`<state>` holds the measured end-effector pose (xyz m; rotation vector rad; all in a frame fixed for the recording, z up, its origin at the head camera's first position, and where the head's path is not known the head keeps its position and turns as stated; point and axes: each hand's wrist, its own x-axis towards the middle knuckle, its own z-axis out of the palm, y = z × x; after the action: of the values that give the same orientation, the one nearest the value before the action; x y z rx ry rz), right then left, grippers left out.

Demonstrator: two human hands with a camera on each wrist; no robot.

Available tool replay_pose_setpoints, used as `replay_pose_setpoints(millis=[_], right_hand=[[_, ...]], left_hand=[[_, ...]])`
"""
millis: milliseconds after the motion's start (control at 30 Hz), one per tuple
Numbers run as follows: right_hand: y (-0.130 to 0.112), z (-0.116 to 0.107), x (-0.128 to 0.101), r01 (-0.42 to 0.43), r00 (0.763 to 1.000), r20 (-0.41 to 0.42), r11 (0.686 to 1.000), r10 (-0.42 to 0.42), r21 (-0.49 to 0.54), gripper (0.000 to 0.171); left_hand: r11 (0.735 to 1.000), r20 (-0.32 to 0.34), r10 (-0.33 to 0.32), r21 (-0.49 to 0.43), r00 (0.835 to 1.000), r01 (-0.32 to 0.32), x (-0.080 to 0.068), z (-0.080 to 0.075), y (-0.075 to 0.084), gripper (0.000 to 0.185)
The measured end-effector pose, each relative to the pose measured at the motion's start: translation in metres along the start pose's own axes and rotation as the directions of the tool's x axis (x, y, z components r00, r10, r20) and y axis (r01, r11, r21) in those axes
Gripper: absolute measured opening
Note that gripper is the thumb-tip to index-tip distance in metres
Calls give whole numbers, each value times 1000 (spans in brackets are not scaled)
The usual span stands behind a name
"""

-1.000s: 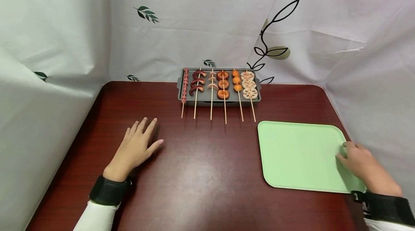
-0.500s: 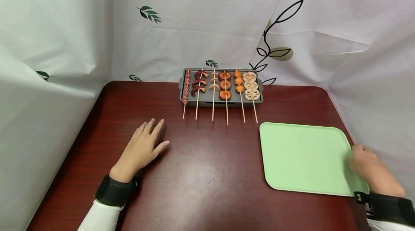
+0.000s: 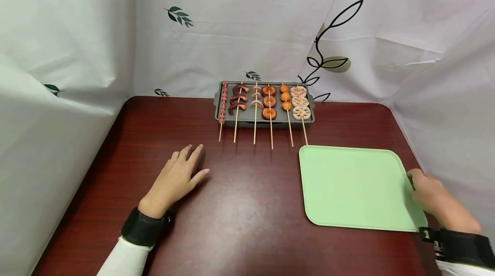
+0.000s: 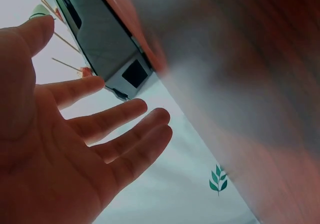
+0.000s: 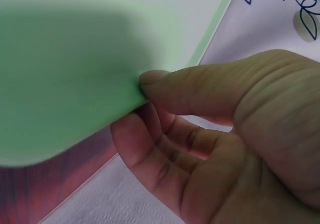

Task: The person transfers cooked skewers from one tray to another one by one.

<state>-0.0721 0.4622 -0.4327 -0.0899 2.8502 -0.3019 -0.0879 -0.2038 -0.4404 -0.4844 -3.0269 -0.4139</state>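
Note:
A light green tray (image 3: pixel 355 188) lies at the right of the table. My right hand (image 3: pixel 431 194) pinches its right edge; in the right wrist view the thumb (image 5: pixel 190 91) is on top and the curled fingers (image 5: pixel 145 144) are beneath the rim. On the left, my left hand (image 3: pixel 175 179) hovers over or rests on the table with fingers spread, holding nothing; which of the two I cannot tell. The left wrist view shows its palm (image 4: pixel 60 149) and relaxed fingers, with the grey grill pan (image 4: pixel 105 38) beyond.
At the back of the dark red table (image 3: pixel 239 190) stands the grey grill pan (image 3: pixel 247 115). Across it lie several skewers, among them lotus root slices (image 3: pixel 301 113), orange balls (image 3: pixel 286 105) and brown round slices (image 3: pixel 269 113). White curtains (image 3: pixel 232 22) enclose the table.
The tray has slid slightly left with my right hand, which now grips its edge; a second ago the fingers lay looser there. My left hand has drifted a little to the right.

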Motion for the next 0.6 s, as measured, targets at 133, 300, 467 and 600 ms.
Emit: replay_pose_setpoints(millis=[133, 300, 467, 600], right_hand=[[-6, -1, 3, 42, 999, 8, 999, -42, -3, 40], [-12, -2, 7, 71, 997, 30, 997, -72, 21, 45], [-19, -2, 10, 87, 996, 28, 995, -88, 47, 47], [-26, -2, 12, 91, 994, 47, 992, -95, 82, 50]], left_hand=[[1000, -15, 23, 0, 1000, -23, 0, 4, 7, 70], [999, 7, 53, -11, 999, -53, -1, 9, 19, 65], [997, 37, 70, -26, 997, -69, 2, 7, 31, 61], [996, 69, 74, -52, 995, -71, 5, 4, 39, 57]])
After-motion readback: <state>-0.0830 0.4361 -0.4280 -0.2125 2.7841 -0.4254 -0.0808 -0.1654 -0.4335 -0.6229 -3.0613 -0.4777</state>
